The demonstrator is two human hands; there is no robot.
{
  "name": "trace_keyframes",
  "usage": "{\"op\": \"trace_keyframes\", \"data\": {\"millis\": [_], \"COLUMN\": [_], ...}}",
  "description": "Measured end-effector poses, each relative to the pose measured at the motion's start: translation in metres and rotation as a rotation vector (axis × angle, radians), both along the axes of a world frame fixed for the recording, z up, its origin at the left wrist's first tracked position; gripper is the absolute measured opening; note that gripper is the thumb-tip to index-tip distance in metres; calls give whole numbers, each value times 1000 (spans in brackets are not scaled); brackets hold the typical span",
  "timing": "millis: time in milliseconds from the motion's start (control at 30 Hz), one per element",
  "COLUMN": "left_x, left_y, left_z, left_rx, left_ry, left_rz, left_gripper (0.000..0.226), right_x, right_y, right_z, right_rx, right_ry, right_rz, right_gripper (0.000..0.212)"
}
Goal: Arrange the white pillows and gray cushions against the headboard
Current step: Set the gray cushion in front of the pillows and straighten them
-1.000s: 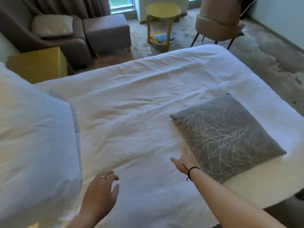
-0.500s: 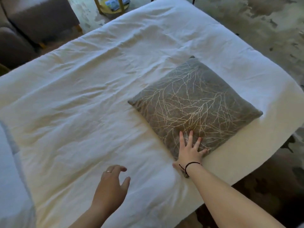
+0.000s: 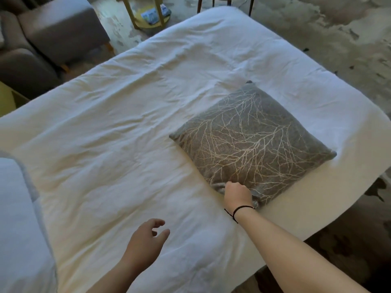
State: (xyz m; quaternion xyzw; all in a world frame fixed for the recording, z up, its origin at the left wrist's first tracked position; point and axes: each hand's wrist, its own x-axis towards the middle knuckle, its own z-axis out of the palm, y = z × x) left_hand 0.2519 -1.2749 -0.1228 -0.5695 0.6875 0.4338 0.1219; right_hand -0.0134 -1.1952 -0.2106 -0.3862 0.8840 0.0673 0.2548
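Gray cushion [image 3: 251, 142] lies flat on the bed [image 3: 118, 115]; the right hand [image 3: 238, 194] pinches its near corner, the left hand [image 3: 146, 240] hovers open beside. Lifted by one corner, it may slip free.

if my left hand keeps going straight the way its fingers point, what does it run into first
Probably the gray cushion. The left hand hovers open over the white duvet, fingers aimed up and right toward the cushion's near corner, where the right hand has its grip. Height above the duvet is unclear.
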Motion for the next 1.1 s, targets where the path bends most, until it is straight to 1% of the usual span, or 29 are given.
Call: {"op": "trace_keyframes", "data": {"millis": [100,133,200,233,300,367,433,467,533,600,633,667,700,767,800,833,867,900,933,967,1000,1033,1067,1100], "left_x": [-3,-4,-4,-1,8,22,44,58,87,113,122,129,134,139,142,144,146,148,150,153,156,159,163,168], "left_y": [-7,-10,-18,-23,-37,-53,-73,-82,-97,-102,-101,-98,-92,-79,-74,-70,-66,-62,-57,-53,-49,-45,-41,-37], "left_z": [15,22,41,51,72,94,117,130,152,164,166,167,167,164,162,162,163,165,168,170,173,175,177,178], "left_rx": [110,189,362,415,436,381,288,259,221,147,117,100,95,91,70,44,30,32,45,56,61,57,50,46], "left_ry": [101,150,258,304,356,369,374,362,292,199,175,167,175,206,204,192,178,168,157,136,108,72,25,-32], "left_rz": [190,299,523,593,604,563,573,566,489,439,425,406,382,329,308,287,266,245,225,200,169,135,103,77], "left_gripper": [33,35,35,36,43,48,53,50,37,27,25,24,25,27,28,29,31,33,37,43,50,56,60,61], "right_x": [14,23,49,65,109,163,216,239,272,287,286,280,269,234,215,197,183,173,167,166,168,172,178,184], "right_y": [-22,-32,-52,-60,-72,-76,-76,-75,-73,-71,-72,-74,-79,-98,-111,-125,-140,-156,-173,-189,-203,-214,-223,-228], "right_z": [39,53,80,95,121,144,164,173,191,205,211,215,218,226,232,237,240,243,246,249,250,250,251,252], "right_rx": [-61,-100,-209,-269,-404,-532,-648,-690,-694,-603,-534,-458,-395,-373,-409,-447,-468,-450,-377,-256,-125,-21,37,62], "right_ry": [-146,-207,-317,-376,-562,-842,-1135,-1273,-1473,-1551,-1533,-1462,-1326,-935,-728,-536,-367,-235,-147,-86,-35,2,24,41], "right_rz": [-69,-92,-111,-114,-161,-249,-353,-400,-443,-373,-282,-145,28,371,515,661,813,966,1101,1211,1299,1363,1400,1408], "right_gripper": [13,12,16,17,15,14,21,25,29,30,28,27,25,23,25,31,44,64,87,105,113,111,99,79]}}
